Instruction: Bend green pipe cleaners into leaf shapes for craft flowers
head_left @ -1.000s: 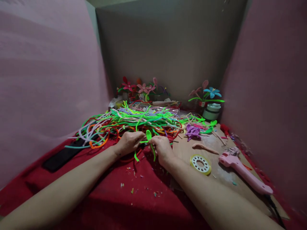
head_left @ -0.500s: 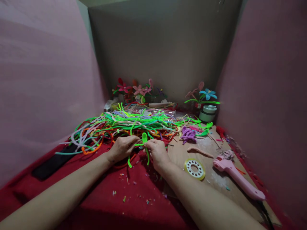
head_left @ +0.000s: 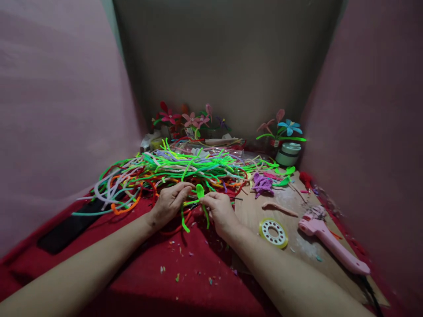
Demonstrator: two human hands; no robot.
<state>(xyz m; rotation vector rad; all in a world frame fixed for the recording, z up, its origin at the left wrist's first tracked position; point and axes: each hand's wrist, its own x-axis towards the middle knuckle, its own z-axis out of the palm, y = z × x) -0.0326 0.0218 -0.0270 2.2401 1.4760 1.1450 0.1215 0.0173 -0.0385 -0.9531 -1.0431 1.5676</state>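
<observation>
Bright green pipe cleaners (head_left: 200, 191) are between my two hands, one part bent into a small upright leaf-shaped loop, with loose ends hanging below. My right hand (head_left: 220, 213) pinches them at the base of the loop. On the other side, my left hand (head_left: 170, 201) is closed with thumb and fingertips together on a green pipe cleaner strand; its exact grip is partly hidden. Just behind both hands spreads a big heap of multicoloured pipe cleaners (head_left: 198, 166), mostly green, white and orange.
A wooden board (head_left: 247, 220) at right carries a tape roll (head_left: 273, 233), a pink trimmer-like tool (head_left: 333, 246) with a cord, and purple pipe-cleaner pieces (head_left: 262, 185). A black flat object (head_left: 66, 233) lies left. Pipe-cleaner flowers (head_left: 191, 119) and a pale green jar (head_left: 288, 154) stand behind.
The camera view has shifted slightly. My left fingers have moved a little up and away from the strand crossing below the loop; my right hand keeps its pinch.
</observation>
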